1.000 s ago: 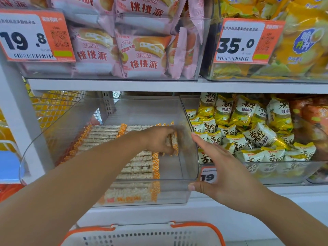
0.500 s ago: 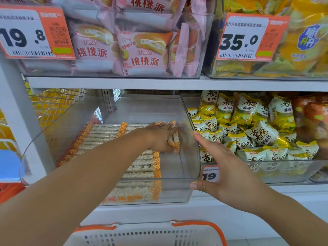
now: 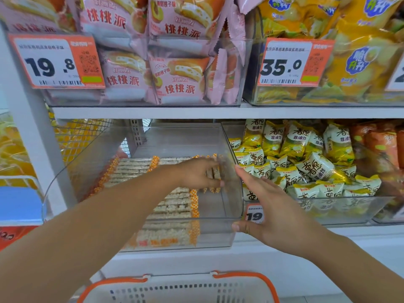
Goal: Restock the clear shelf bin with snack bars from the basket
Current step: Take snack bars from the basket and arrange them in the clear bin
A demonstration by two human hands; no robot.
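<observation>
The clear shelf bin point(image 3: 218, 232) sits on the lower shelf. Rows of pale snack bars point(image 3: 172, 206) with orange-checked ends lie flat in its left and middle parts. My left hand point(image 3: 196, 174) reaches inside the bin and grips several snack bars point(image 3: 215, 173), held on edge near the right wall. My right hand point(image 3: 269, 206) holds the bin's front right corner from outside, thumb on the front wall, fingers straight along the side. The white basket point(image 3: 181, 289) with orange trim stands below at the frame's bottom edge; its contents are hidden.
A bin of yellow-and-white snack packs point(image 3: 306, 171) stands directly right of the clear bin. The shelf above holds pink pie packs point(image 3: 175, 79) and yellow bags point(image 3: 360, 62) behind price tags. A wire mesh divider point(image 3: 83, 136) lies to the left.
My left hand has shifted slightly toward the bin's right wall with the bars. My right hand stays on the bin's corner. The camera view has tilted down a little.
</observation>
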